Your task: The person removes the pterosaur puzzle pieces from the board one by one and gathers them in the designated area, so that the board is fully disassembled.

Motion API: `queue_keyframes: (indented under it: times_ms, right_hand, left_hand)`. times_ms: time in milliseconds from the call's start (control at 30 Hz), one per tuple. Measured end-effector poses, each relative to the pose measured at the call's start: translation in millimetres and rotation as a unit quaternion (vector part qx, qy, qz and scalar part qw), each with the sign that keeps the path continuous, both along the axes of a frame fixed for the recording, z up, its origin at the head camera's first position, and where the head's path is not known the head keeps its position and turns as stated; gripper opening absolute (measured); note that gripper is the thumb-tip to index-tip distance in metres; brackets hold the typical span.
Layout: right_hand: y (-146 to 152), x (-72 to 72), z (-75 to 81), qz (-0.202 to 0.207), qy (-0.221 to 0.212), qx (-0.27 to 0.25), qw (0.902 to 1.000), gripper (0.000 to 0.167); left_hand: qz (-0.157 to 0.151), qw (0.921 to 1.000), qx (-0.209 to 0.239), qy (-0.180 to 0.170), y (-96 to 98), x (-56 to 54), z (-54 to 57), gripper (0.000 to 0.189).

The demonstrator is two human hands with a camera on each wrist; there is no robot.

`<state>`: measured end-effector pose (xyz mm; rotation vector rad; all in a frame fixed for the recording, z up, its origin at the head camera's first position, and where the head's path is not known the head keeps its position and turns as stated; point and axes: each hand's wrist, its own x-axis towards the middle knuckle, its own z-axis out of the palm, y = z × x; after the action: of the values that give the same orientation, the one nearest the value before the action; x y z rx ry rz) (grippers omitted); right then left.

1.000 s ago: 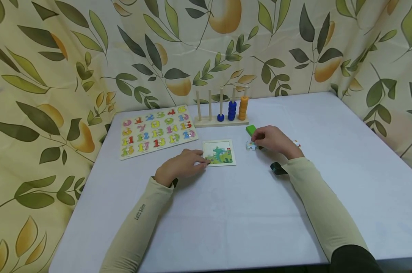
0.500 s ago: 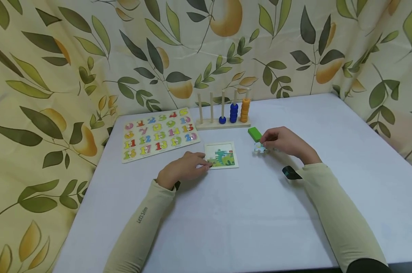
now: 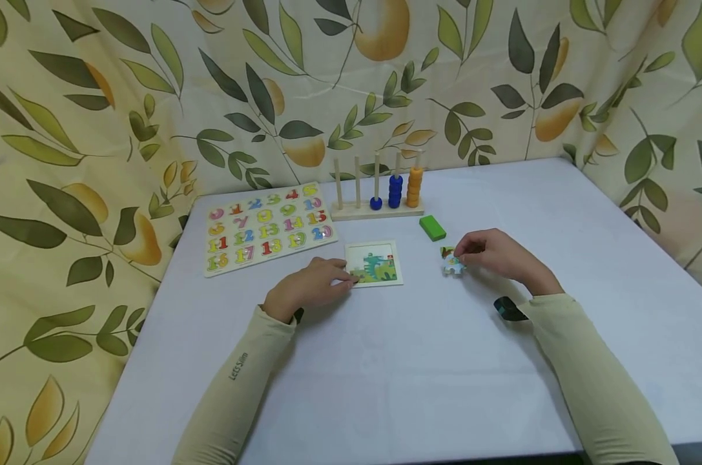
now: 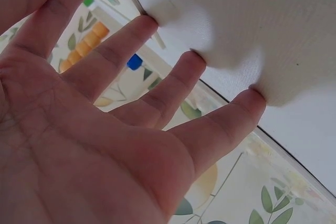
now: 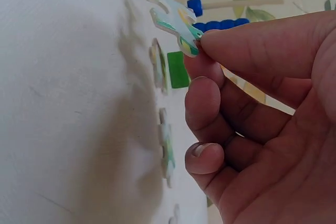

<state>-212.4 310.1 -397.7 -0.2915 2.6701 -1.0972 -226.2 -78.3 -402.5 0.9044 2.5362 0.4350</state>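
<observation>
My right hand point(image 3: 504, 258) pinches a small jigsaw piece point(image 5: 176, 20) in light blue, green and yellow between thumb and forefinger, lifted off the tabletop in the right wrist view. Beneath it lie other loose jigsaw pieces point(image 5: 167, 148), partly hidden by the hand in the head view. My left hand point(image 3: 310, 289) rests with its fingertips at the left edge of a small framed puzzle point(image 3: 374, 245). A green dinosaur scene fills the lower part of that frame, and its upper part is bare white. In the left wrist view the fingers point(image 4: 220, 132) are spread, nearly straight.
A green block point(image 3: 433, 228) lies behind the loose pieces. At the back stands a wooden peg stand point(image 3: 380, 212) with blue and orange beads. A number board point(image 3: 269, 227) is at the left. White cloth covers the table point(image 3: 385, 387), and a leaf-patterned curtain point(image 3: 211, 97) hangs behind.
My right hand has shifted right and toward me from beside the green block, bringing a jigsaw piece with it. The green block shows whole now. My left hand stays at the framed puzzle.
</observation>
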Motion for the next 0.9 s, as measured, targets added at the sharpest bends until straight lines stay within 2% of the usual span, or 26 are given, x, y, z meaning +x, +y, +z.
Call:
queue_keyframes:
  times_ms: [167, 367, 533, 900]
  right_hand:
    - [-1, 2.9, -7.1, 0.008, 0.008, 0.02, 0.9997, 0.01]
    - [-1, 6.7, -7.2, 0.012, 0.028, 0.043, 0.9986, 0.008]
    - [-4, 2.8, -7.2, 0.01, 0.04, 0.05, 0.9979, 0.011]
    - [-6, -0.6, -12.9, 0.001, 0.053, 0.059, 0.9969, 0.01]
  left_hand:
    - [-0.004, 1.0, 0.002, 0.006, 2.6, -2.9, -1.5, 0.038]
    - [-0.004, 1.0, -0.001, 0.002, 4.5, -4.4, -2.0, 0.04]
    - [0.009, 1.0, 0.0, 0.003, -0.1, -2.0, -1.3, 0.039]
    - [0.003, 1.0, 0.002, 0.002, -0.8, -3.0, -4.9, 0.04]
